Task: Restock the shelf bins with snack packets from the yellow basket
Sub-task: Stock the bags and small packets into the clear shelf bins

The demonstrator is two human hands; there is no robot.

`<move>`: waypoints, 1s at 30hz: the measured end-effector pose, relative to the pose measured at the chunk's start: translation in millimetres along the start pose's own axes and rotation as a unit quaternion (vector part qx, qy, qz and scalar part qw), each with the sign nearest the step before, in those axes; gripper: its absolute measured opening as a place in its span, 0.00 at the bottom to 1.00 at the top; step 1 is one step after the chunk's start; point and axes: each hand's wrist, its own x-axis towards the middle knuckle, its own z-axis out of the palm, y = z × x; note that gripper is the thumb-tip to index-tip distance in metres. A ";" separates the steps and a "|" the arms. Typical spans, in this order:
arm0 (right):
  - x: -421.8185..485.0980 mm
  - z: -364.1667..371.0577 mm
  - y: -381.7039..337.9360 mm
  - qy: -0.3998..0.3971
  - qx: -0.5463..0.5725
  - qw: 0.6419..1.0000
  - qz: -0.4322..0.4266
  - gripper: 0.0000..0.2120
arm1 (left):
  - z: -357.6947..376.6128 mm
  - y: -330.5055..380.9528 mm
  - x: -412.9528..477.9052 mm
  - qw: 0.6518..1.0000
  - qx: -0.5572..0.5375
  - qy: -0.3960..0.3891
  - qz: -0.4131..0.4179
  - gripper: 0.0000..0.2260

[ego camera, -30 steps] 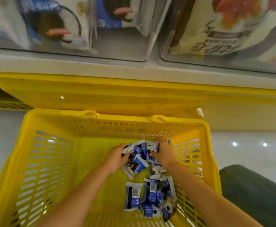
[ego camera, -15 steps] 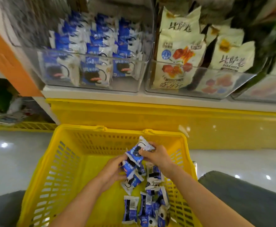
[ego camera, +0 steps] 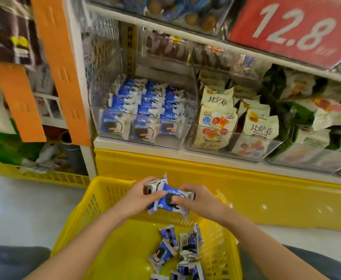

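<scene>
Between my left hand (ego camera: 137, 197) and my right hand (ego camera: 198, 201) I hold a small bunch of blue-and-white snack packets (ego camera: 166, 196), raised above the far rim of the yellow basket (ego camera: 84, 217). Both hands grip the bunch from either side. Several more of the same packets (ego camera: 177, 249) lie loose on the basket floor, toward its right. Straight ahead on the low shelf stands a clear bin (ego camera: 145, 118) holding rows of matching blue packets, its back part free of packets.
Right of that bin stands a clear bin of cream packets (ego camera: 234, 126), then green-and-white packets (ego camera: 311, 122). A red 12.8 price sign (ego camera: 293, 27) hangs at upper right. An orange upright (ego camera: 60, 67) borders the shelf's left. A yellow plinth (ego camera: 246, 188) runs below.
Both hands have lifted out of the basket with a bunch of packets and risen toward the shelf. My view has tilted up, bringing the bins and the price sign into sight.
</scene>
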 end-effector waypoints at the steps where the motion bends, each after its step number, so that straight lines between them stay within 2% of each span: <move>1: -1.0 -3.4 -9.1 0.001 -0.024 1.000 -0.014 0.18 | -5.5 9.8 -1.5 0.999 0.026 -0.003 0.026 0.12; 6: -6.7 -30.3 -59.8 -0.003 -0.088 0.994 -0.057 0.06 | -30.6 47.9 -7.3 0.994 0.051 0.045 0.082 0.10; 8: -6.3 -50.5 -81.7 0.039 -0.122 0.989 -0.072 0.09 | -41.5 57.6 -8.9 0.992 0.039 0.072 0.097 0.08; 13: 12.4 -95.0 -138.7 0.231 -0.160 0.953 -0.113 0.16 | -67.7 70.6 -5.2 0.987 -0.023 0.125 0.101 0.07; 16: 39.8 -111.1 -160.5 0.269 -0.266 0.917 -0.123 0.19 | -77.7 77.0 -1.3 0.985 -0.056 0.137 0.086 0.13; 19: 67.7 -119.5 -173.7 0.210 -0.352 0.907 -0.092 0.21 | -87.0 82.8 -0.3 0.981 -0.083 0.146 0.096 0.05; 23: 96.0 -118.4 -182.6 0.091 -0.483 0.871 -0.021 0.21 | -93.9 86.9 2.0 0.981 -0.103 0.137 0.093 0.08; 30: 126.0 -102.5 -165.9 -0.003 -0.498 0.867 0.016 0.13 | -98.0 92.9 8.0 0.975 -0.138 0.138 0.105 0.03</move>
